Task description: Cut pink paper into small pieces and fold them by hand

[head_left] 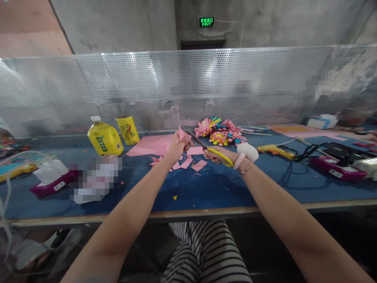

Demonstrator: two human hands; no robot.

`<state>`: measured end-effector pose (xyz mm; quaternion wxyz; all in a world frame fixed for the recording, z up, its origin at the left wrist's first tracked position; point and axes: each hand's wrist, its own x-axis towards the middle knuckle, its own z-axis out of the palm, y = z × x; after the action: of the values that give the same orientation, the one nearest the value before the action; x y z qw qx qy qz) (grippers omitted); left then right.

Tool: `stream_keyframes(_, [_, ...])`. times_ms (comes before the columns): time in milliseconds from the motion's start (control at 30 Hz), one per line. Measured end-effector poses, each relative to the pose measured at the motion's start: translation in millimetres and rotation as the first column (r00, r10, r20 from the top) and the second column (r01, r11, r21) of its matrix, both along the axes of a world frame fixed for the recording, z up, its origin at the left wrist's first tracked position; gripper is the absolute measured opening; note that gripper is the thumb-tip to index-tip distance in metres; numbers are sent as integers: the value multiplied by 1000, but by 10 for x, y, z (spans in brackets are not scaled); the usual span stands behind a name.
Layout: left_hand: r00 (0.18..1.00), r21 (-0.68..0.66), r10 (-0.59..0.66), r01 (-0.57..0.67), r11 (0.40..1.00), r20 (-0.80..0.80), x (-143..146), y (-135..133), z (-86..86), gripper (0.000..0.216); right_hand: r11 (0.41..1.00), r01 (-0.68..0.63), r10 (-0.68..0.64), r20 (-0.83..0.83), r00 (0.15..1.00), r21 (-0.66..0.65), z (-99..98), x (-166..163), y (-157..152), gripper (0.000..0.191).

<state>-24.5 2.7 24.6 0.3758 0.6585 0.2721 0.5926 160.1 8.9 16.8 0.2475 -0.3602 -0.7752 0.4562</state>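
The left hand (176, 148) pinches pink paper (183, 135), probably to keep it steady. The right hand (226, 151) holds scissors (205, 147) pointing at it.

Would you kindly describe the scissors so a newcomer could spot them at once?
Over the blue table, find the right hand, with a white band at its wrist. It holds the scissors: their looped yellow handle and metal blades set them apart from the yellow glue gun nearby.

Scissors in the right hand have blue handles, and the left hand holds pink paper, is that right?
Not quite: the head view shows yellow handles on the scissors, not blue. The right hand does have them, and the left hand holds pink paper.
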Motion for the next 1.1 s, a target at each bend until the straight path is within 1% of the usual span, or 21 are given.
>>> stream_keyframes(133, [1000, 17, 11, -11, 1000, 22, 7, 30, -24, 17, 999, -34, 34, 16, 999, 19, -14, 4, 23, 41])
stream_keyframes(267, [999, 12, 43, -43, 999, 9, 15, 32, -19, 20, 998, -47, 46, 32, 998, 37, -27, 5, 42, 41])
stream_keyframes(533, [999, -9, 53, -53, 999, -1, 42, -22, 25, 23, 999, -26, 25, 45, 999, 30, 6, -9, -10, 40])
stream_keyframes(967, [999, 26, 16, -16, 1000, -28, 35, -5, 4, 20, 1000, -19, 18, 43, 999, 22, -6, -5, 1, 39])
stream_keyframes(1100, [999, 14, 20, -19, 1000, -28, 37, -13, 13, 21, 1000, -20, 19, 37, 999, 21, -10, -3, 6, 40])
